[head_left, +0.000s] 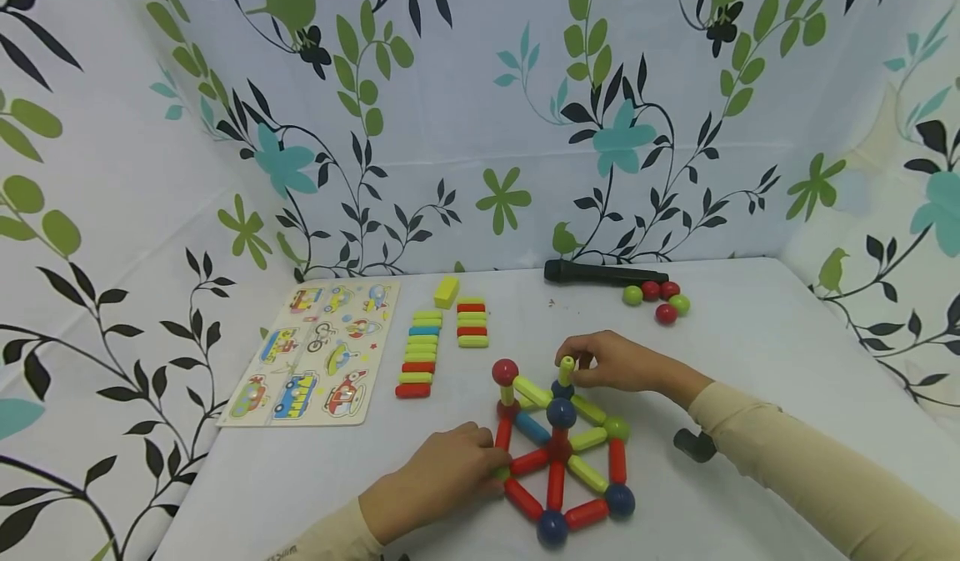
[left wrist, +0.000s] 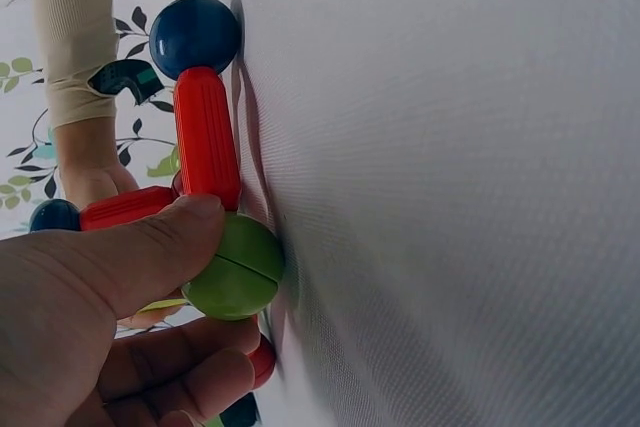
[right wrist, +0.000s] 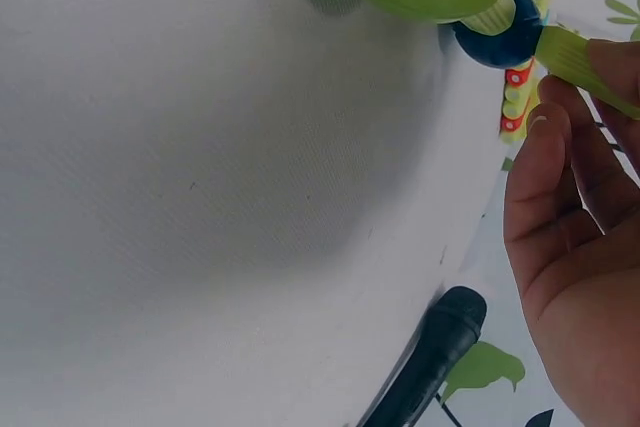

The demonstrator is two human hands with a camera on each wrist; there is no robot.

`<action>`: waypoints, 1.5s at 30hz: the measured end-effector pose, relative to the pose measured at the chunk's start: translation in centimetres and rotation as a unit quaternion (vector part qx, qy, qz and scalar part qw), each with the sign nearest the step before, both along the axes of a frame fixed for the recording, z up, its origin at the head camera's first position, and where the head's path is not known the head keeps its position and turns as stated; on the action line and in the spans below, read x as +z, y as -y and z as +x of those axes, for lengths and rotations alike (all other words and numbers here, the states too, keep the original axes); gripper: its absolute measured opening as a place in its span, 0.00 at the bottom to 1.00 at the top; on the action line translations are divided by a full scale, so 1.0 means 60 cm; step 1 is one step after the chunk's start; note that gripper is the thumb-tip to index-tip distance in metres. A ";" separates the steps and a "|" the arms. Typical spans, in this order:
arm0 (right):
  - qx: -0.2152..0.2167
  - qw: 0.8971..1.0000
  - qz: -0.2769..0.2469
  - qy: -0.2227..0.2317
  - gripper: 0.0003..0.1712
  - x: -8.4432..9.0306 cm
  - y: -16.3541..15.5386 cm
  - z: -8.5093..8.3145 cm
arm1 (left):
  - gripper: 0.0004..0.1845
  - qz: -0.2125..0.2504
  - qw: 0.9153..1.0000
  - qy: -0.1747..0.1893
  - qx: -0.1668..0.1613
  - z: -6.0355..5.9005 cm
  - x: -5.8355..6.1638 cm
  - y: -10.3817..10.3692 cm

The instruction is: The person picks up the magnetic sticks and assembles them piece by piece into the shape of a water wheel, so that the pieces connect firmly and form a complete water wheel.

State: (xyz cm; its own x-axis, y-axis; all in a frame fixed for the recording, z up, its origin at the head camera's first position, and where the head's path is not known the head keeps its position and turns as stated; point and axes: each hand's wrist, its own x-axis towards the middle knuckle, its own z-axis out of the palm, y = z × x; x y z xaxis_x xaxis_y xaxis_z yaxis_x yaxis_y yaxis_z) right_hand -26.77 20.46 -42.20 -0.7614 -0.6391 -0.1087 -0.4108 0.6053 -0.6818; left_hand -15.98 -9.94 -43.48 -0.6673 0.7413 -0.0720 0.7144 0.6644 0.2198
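A magnetic ball-and-rod frame stands on the table, with a dark red ball (head_left: 559, 448) as its hub. My left hand (head_left: 442, 471) pinches the green ball (left wrist: 236, 269) at its left corner; the thumb also touches a red rod (left wrist: 206, 137). At the far corner, my right hand (head_left: 613, 363) pinches a yellow-green rod (right wrist: 572, 57) that stands upright on a blue ball (right wrist: 500, 39). Another upright rod at the back left bears a red ball (head_left: 505, 371). Above the hub sits a blue ball (head_left: 561, 413) on a red rod.
Spare rods lie in two columns, a longer one (head_left: 421, 348) and a shorter one (head_left: 472, 322), below a yellow block (head_left: 446, 292). A picture puzzle board (head_left: 315, 353) lies left. Behind are a black microphone (head_left: 600, 272) and several red and green balls (head_left: 666, 313). A dark cylinder (head_left: 693, 445) lies by the right sleeve.
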 end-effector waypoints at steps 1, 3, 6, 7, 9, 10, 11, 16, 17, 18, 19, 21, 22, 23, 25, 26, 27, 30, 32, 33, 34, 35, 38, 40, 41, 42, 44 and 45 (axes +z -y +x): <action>0.000 1.000 0.002 -0.002 0.16 -0.001 0.001 0.001 | 0.16 -0.001 1.000 0.001 0.001 0.000 0.000 0.000; 0.001 1.000 0.005 -0.003 0.16 -0.002 0.001 0.001 | 0.16 -0.003 1.000 0.003 0.001 0.001 0.000 0.001; 0.002 1.000 0.020 -0.005 0.19 -0.002 0.000 0.000 | 0.16 -0.005 1.000 0.004 0.001 0.001 -0.001 0.001; 0.004 1.000 0.025 -0.007 0.20 -0.001 -0.001 -0.002 | 0.16 -0.005 1.000 0.003 0.000 0.000 -0.002 0.001; 0.003 0.999 0.036 -0.014 0.23 0.001 -0.004 -0.006 | 0.16 -0.006 1.000 0.002 -0.002 -0.001 -0.003 0.000; 0.002 0.999 0.041 -0.018 0.24 0.003 -0.005 -0.008 | 0.16 -0.007 1.000 0.000 -0.003 -0.001 -0.004 0.000; -0.001 0.999 0.046 -0.023 0.24 0.004 -0.006 -0.012 | 0.16 -0.007 1.000 -0.001 -0.004 -0.001 -0.005 0.001; -0.010 0.996 0.057 -0.061 0.20 0.020 0.007 -0.040 | 0.16 -0.004 1.000 -0.003 -0.006 -0.002 -0.006 0.003; -0.008 0.995 0.063 -0.075 0.19 0.024 0.013 -0.051 | 0.16 -0.003 1.000 -0.002 -0.005 -0.003 -0.005 0.004; -0.006 0.994 0.070 -0.087 0.18 0.030 0.023 -0.061 | 0.16 -0.002 1.000 -0.001 -0.005 -0.003 -0.005 0.004; -0.004 0.992 0.080 -0.100 0.18 0.037 0.034 -0.071 | 0.16 -0.002 1.000 -0.002 -0.005 -0.003 -0.005 0.005; 0.004 0.985 0.114 -0.130 0.17 0.052 0.063 -0.092 | 0.16 0.000 1.000 -0.001 -0.005 -0.002 -0.004 0.006; 0.009 0.980 0.140 -0.143 0.17 0.060 0.080 -0.101 | 0.16 0.000 1.000 -0.001 -0.006 -0.001 -0.003 0.006; 0.016 0.974 0.167 -0.154 0.17 0.069 0.099 -0.110 | 0.16 0.000 1.000 -0.001 -0.006 0.000 -0.003 0.006; 0.035 0.960 0.225 -0.166 0.18 0.084 0.138 -0.125 | 0.15 0.000 1.000 -0.004 -0.007 0.001 -0.003 0.006; 0.051 0.951 0.252 -0.171 0.19 0.088 0.157 -0.133 | 0.15 0.000 1.000 -0.004 -0.007 0.001 -0.003 0.007; 0.069 0.943 0.276 -0.174 0.20 0.091 0.175 -0.140 | 0.15 -0.001 1.000 -0.007 -0.007 0.001 -0.003 0.007; 0.122 0.918 0.331 -0.179 0.24 0.091 0.223 -0.153 | 0.15 -0.002 1.000 -0.016 -0.010 0.000 -0.007 0.006; 0.153 0.905 0.356 -0.176 0.27 0.089 0.250 -0.154 | 0.14 -0.003 1.000 -0.020 -0.011 0.001 -0.008 0.008; 0.165 0.899 0.368 -0.172 0.29 0.088 0.261 -0.152 | 0.14 -0.004 1.000 -0.022 -0.012 0.001 -0.008 0.008; 0.175 0.894 0.377 -0.166 0.30 0.086 0.271 -0.151 | 0.14 -0.004 1.000 -0.023 -0.012 0.002 -0.009 0.008; 0.181 0.891 0.385 -0.158 0.32 0.083 0.279 -0.149 | 0.14 -0.006 1.000 -0.024 -0.012 0.002 -0.009 0.008; 0.192 0.885 0.401 -0.137 0.33 0.074 0.293 -0.147 | 0.14 -0.006 1.000 -0.021 -0.009 0.003 -0.009 0.008; 0.196 0.884 0.405 -0.127 0.32 0.067 0.297 -0.145 | 0.15 -0.007 1.000 -0.016 -0.007 0.003 -0.009 0.008; 0.198 0.883 0.407 -0.124 0.32 0.064 0.299 -0.145 | 0.15 -0.008 1.000 -0.015 -0.006 0.003 -0.008 0.008; 0.200 0.882 0.407 -0.123 0.31 0.061 0.299 -0.145 | 0.15 -0.009 1.000 -0.013 -0.007 0.003 -0.008 0.009; 0.210 0.880 0.406 -0.129 0.30 0.057 0.302 -0.146 | 0.16 -0.012 1.000 -0.016 -0.008 0.002 -0.006 0.010; 0.214 0.879 0.405 -0.134 0.28 0.055 0.303 -0.147 | 0.16 -0.012 1.000 -0.017 -0.009 0.001 -0.005 0.011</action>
